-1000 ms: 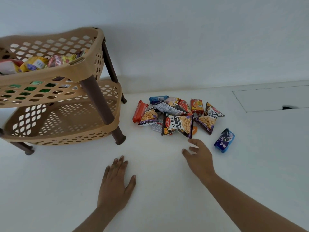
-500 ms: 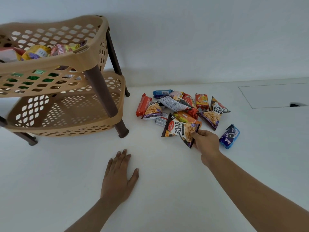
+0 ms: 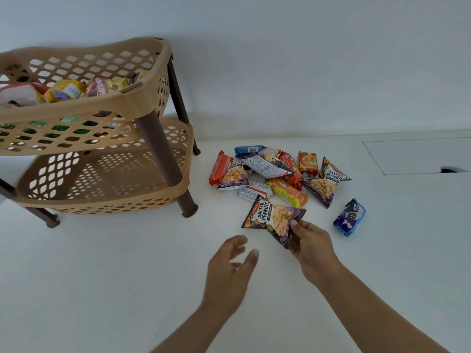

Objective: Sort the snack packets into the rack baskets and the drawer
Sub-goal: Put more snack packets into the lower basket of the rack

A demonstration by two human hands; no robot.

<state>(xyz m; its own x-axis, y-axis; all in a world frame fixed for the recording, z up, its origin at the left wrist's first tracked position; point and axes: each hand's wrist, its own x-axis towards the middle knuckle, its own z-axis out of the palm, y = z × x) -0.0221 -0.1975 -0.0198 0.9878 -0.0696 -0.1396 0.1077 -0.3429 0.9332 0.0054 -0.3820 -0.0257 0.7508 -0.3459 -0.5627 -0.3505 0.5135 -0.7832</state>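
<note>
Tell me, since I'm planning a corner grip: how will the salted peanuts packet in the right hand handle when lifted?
Probably floppy: the salted peanuts packet looks creased where the right hand pinches its corner. Likely light: a fingertip pinch holds it. Its glossy film may slip.

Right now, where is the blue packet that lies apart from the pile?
In the head view, the blue packet lies alone, right of the snack pile and just past the right hand.

A plain white wall (image 3: 280, 59) is meeting a smooth white surface (image 3: 102, 289), with soft, even light falling across both.
</note>
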